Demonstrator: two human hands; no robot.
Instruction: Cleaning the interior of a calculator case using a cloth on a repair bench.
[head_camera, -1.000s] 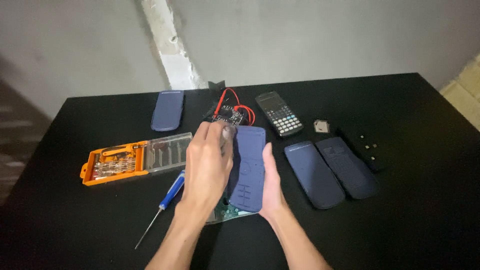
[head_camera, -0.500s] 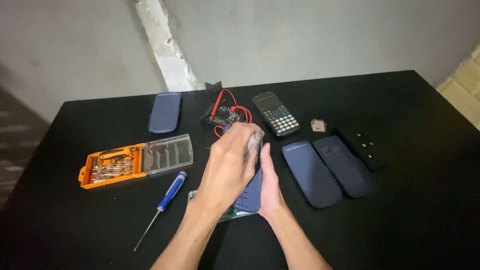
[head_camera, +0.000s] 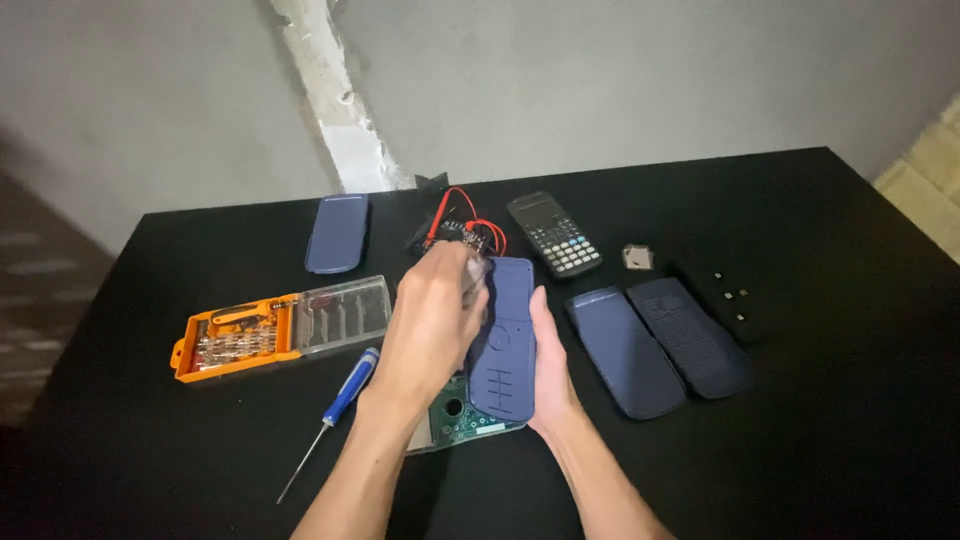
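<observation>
Here: dark blue calculator back cover (head_camera: 505, 340) held in both hands above the black table (head_camera: 820, 440), near its middle.

Cover is upright-lengthwise, ribbed back face toward camera. Right hand (head_camera: 553, 375) cups its right edge, palm against the side, fingers behind and hidden. Left hand (head_camera: 432, 325) lies over its upper left part, fingers curled; cannot tell exactly what the fingertips pinch, something pale blurs there. Under the hands, a green circuit board (head_camera: 458, 420) rests on the table, partly covered. Just left: blue-handled screwdriver (head_camera: 340, 405), then orange bit case (head_camera: 280, 325) with clear lid open. Behind: red-wired part (head_camera: 462, 225), assembled calculator (head_camera: 553, 234), another blue cover (head_camera: 338, 232). Right: two blue covers (head_camera: 660, 345) side by side, small pale piece (head_camera: 637, 257).
</observation>
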